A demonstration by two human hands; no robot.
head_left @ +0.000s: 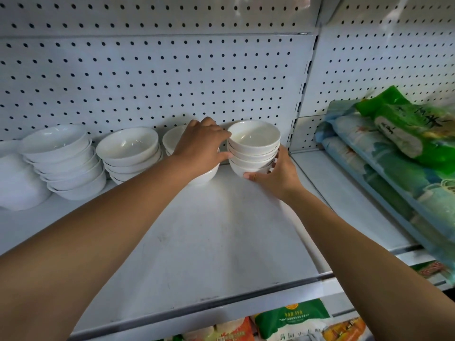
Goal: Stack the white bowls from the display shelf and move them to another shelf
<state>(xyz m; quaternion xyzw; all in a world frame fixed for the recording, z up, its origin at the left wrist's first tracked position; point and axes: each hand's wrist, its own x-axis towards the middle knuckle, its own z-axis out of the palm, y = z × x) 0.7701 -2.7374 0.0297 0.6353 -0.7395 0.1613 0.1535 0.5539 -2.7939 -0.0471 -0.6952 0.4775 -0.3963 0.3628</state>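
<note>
At the far left of the frame a large white bowl (pixel 14 183) sits partly cut off, glossy and deep. Beside it, a leaning stack (pixel 64 161) of five or so shallow white bowls tilts toward the pegboard (pixel 147 77); next along, a second stack (pixel 129 153) leans the same way. All look like glazed ceramic or melamine, smooth and shiny, with round rims.

Just left of centre, the left hand (pixel 200 146) lies over a third stack (pixel 204 177), mostly hiding it; its fingers (pixel 222 136) reach right and touch the rim of the stack the task turns on now. That stack (pixel 253 147), four small bowls nested upright, stands at centre frame at the back of the shelf (pixel 209 237), close to the pegboard. Its axis runs straight up and down.

The right hand (pixel 278 174) cups the stack's lower right side, thumb under the bottom bowl's front edge and fingers curled behind. So the grip is a two-handed clamp: left fingertips pressing on the left side, right hand wrapped low on the right. The stack lies between the hands, with the right hand doing more of the holding. I judge a lift would need the pressure kept level, since slick nested bowls can slide.

At the right of the frame, soft plastic bags (pixel 398 143), green and blue, lie piled on the neighbouring shelf.
</note>
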